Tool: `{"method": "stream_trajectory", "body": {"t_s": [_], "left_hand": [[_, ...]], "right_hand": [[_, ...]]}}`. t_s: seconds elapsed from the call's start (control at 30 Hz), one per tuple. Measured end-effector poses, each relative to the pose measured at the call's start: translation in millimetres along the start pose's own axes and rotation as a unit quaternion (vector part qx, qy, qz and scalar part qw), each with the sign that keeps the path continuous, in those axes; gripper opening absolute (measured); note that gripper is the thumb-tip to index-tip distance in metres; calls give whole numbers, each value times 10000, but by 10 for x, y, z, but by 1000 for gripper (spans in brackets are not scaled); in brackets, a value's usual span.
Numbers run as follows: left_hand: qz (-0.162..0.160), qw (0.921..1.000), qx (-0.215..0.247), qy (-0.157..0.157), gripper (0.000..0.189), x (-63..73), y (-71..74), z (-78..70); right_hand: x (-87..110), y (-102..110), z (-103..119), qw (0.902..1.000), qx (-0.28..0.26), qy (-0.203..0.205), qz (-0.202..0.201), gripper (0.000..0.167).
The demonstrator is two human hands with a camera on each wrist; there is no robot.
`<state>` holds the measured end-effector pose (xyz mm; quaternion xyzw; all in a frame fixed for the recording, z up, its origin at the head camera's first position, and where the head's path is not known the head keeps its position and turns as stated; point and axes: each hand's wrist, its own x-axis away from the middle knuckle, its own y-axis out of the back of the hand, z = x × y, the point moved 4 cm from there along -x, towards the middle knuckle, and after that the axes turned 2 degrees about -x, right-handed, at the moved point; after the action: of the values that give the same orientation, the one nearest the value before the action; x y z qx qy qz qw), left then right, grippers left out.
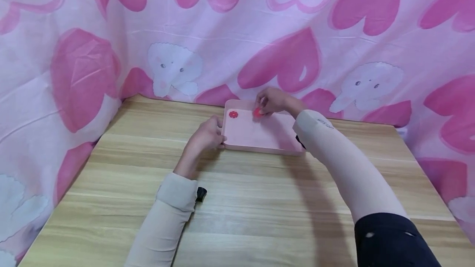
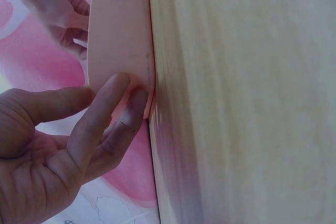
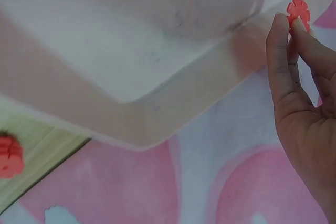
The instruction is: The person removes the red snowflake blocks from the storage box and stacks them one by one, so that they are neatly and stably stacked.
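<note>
A shallow pink tray [image 1: 259, 137] lies near the back of the wooden table. At its left front corner, my left hand [image 1: 208, 133] holds the tray, and its fingers [image 2: 100, 114] lie against the outer wall and rim. Over the tray's back side, my right hand [image 1: 274, 101] pinches a red flower-shaped plastic disc [image 3: 298, 11] between thumb and fingertips. Another red flower-shaped disc [image 1: 233, 114] sits flat in the tray's back left corner. My right forearm hides the tray's right end in the head view.
Several red pieces [image 3: 9, 156] stand together on the table outside the tray, at the left edge of the right wrist view. A pink curtain [image 1: 219, 52] with hearts hangs close behind the wooden table [image 1: 241, 209] and along its left side.
</note>
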<state>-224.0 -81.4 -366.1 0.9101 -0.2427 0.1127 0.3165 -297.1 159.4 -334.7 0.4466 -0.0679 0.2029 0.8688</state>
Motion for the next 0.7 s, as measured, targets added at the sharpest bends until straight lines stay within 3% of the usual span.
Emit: {"method": "stream_trajectory", "body": {"t_s": [0.17, 0.33, 0.7], "left_hand": [[9, 10000, 59, 53, 37, -16, 11, 22], [27, 9999, 40, 111, 37, -30, 33, 39], [31, 10000, -24, -11, 35, -48, 70, 64]], "right_hand": [[84, 95, -122, 9995, -277, -158, -35, 14], [209, 234, -224, 9989, -182, -414, -89, 16], [508, 478, -523, 9977, -102, -583, -335, 23]]}}
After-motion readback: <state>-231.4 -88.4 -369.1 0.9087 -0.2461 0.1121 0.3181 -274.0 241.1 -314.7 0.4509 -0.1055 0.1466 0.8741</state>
